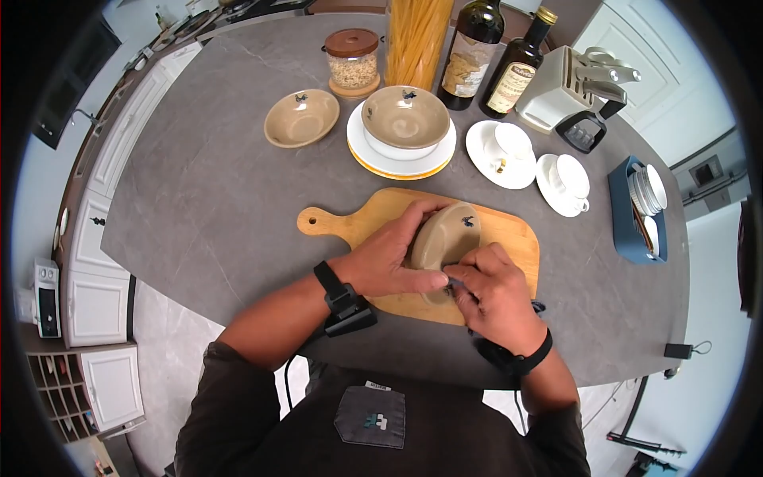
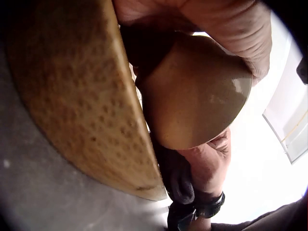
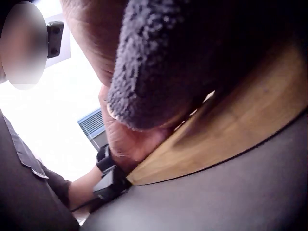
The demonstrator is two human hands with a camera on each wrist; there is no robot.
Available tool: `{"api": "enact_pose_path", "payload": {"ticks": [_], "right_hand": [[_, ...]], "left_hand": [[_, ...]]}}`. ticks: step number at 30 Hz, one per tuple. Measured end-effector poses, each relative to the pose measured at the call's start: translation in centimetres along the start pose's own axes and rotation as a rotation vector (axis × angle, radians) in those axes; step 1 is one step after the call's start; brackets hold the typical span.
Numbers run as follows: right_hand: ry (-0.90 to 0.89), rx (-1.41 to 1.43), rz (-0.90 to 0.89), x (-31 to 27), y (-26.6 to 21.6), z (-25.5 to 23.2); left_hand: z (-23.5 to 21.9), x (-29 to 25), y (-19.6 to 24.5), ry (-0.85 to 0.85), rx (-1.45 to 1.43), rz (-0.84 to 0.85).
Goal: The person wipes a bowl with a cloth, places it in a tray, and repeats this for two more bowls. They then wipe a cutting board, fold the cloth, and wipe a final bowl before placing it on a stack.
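Observation:
A beige bowl (image 1: 447, 237) with a small dark motif is held tilted on its side above the wooden cutting board (image 1: 373, 208). The left hand (image 1: 389, 258) grips it from the left, thumb along the near side. At its near right edge, the right hand (image 1: 501, 294) pinches a dark cloth (image 1: 455, 283) against the bowl with curled fingers. The right wrist view shows the fuzzy dark cloth (image 3: 144, 67) close up, bunched under the right hand. In the left wrist view the smooth outside of the bowl (image 2: 197, 91) faces the camera, beside the board (image 2: 82, 106).
Behind the board stand a stack of plates with a bowl (image 1: 405, 119), another bowl (image 1: 302, 118), a lidded jar (image 1: 352, 60), pasta (image 1: 416, 44), two bottles (image 1: 470, 56), a knife block (image 1: 548, 87) and white cups on saucers (image 1: 509, 141). A blue bin (image 1: 628, 215) is at the right.

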State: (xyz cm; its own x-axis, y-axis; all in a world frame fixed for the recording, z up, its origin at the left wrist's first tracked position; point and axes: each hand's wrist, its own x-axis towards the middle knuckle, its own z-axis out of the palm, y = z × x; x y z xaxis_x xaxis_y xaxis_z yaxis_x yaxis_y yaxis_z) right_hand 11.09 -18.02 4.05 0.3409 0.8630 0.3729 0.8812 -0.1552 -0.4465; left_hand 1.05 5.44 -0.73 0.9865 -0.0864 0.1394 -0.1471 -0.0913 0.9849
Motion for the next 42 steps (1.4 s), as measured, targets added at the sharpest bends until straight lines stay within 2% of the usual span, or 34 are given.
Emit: {"api": "enact_pose_path", "payload": {"ticks": [2, 3, 6, 8, 12, 14, 15, 17, 19, 21, 23, 27, 29, 30, 36, 40, 42], "right_hand": [[-0.117, 0.131, -0.018, -0.01, -0.25, -0.17], [-0.117, 0.131, -0.018, -0.01, -0.13, -0.13], [-0.073, 0.136, -0.023, -0.07, 0.38, 0.28], [0.062, -0.083, 0.026, 0.01, 0.45, 0.63], [0.123, -0.168, 0.035, 0.3, 0.46, 0.78], [0.006, -0.012, -0.013, 0.21, -0.02, 0.66], [0.007, -0.012, -0.014, 0.19, -0.12, 0.42], [-0.142, 0.18, -0.031, 0.11, -0.25, -0.07], [-0.109, 0.193, -0.036, 0.16, 0.0, 0.02], [-0.079, 0.206, -0.042, 0.28, 0.09, 0.24], [0.054, -0.033, 0.055, 0.37, -0.07, 0.47], [-0.002, 0.016, 0.002, 0.46, 0.08, 0.22], [-0.126, 0.161, -0.031, 0.3, 0.05, -0.1], [-0.125, 0.161, -0.03, 0.27, 0.07, -0.07], [0.054, -0.062, 0.056, 0.32, 0.1, 0.48], [-0.116, 0.153, -0.001, -0.03, -0.03, -0.13], [-0.18, 0.262, -0.011, -0.22, 0.13, -0.09]], "left_hand": [[0.08, 0.01, -0.37, 0.01, -0.009, 0.037], [0.13, 0.06, -0.43, 0.02, -0.018, 0.075], [0.49, -0.09, -0.18, 0.01, 0.014, 0.084], [0.5, -0.1, -0.21, 0.008, 0.026, 0.077], [0.36, 0.04, 0.09, 0.012, 0.115, 0.064], [0.22, 0.05, -0.12, 0.011, 0.043, 0.053], [0.11, 0.04, -0.19, 0.01, -0.026, 0.041], [0.17, -0.17, -0.13, 0.024, -0.087, 0.025], [0.15, -0.16, -0.18, 0.034, -0.149, 0.008], [-0.03, -0.01, -0.32, 0.009, -0.042, 0.075], [0.27, -0.14, -0.16, 0.006, -0.003, 0.085], [0.43, -0.04, -0.05, 0.01, 0.005, 0.059], [0.36, -0.05, 0.19, 0.006, -0.034, 0.037], [0.34, -0.08, 0.25, 0.002, -0.074, 0.015], [0.43, -0.2, -0.02, 0.019, 0.026, 0.042], [0.27, -0.12, -0.17, 0.041, 0.048, 0.066], [0.21, -0.08, -0.63, 0.034, -0.104, 0.092]]}}
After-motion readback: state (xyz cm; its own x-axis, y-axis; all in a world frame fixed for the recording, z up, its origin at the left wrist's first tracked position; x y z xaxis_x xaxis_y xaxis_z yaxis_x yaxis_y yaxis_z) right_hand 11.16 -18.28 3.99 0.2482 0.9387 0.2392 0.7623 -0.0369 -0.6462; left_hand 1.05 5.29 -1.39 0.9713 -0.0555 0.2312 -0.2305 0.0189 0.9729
